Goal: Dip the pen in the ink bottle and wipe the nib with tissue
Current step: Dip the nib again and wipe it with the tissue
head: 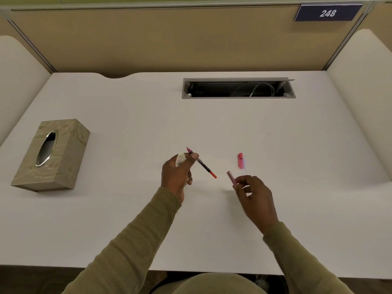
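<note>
My left hand [177, 174] grips a slim pen [203, 165] with its pink nib end pointing up and away and its orange tail slanting down to the right. A small wad of white tissue [180, 159] is tucked in the same hand beside the nib. My right hand [252, 193] pinches a pink tube-shaped pen barrel [230, 177] between thumb and fingers, a short way right of the pen's tail. A pink pen cap [240, 160] lies on the white desk [127, 219] just beyond my right hand. No ink bottle shows.
A beige tissue box [52, 154] with a metal oval slot stands at the left. An open cable tray [238, 88] is set into the desk's back. Beige partition walls enclose the desk, with a sign reading 248 [327, 13].
</note>
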Motion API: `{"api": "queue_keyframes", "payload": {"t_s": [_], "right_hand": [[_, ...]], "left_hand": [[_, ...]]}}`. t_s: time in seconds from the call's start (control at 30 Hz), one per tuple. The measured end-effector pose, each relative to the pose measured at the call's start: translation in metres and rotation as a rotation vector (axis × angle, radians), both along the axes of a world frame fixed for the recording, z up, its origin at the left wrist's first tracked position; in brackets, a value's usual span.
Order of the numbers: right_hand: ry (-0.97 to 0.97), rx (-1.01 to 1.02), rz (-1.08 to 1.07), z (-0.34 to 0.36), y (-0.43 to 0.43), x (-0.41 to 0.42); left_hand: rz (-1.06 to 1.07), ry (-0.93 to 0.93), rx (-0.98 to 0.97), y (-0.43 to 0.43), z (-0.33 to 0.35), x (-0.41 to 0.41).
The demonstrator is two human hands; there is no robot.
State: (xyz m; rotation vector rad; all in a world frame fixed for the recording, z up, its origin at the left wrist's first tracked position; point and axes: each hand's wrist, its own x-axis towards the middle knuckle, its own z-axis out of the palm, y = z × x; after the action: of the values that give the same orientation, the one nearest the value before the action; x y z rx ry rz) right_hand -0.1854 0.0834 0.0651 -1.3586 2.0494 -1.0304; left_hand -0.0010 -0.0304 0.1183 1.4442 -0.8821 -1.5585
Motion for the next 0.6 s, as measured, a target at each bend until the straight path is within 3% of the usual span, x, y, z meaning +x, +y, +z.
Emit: {"api": "queue_keyframes", "payload": {"t_s": [0.6], "right_hand": [[-0.093, -0.078, 0.229, 0.025, -0.019, 0.033]], "left_hand": [[0.1, -0.086, -0.091, -0.002, 0.026, 0.023]]}}
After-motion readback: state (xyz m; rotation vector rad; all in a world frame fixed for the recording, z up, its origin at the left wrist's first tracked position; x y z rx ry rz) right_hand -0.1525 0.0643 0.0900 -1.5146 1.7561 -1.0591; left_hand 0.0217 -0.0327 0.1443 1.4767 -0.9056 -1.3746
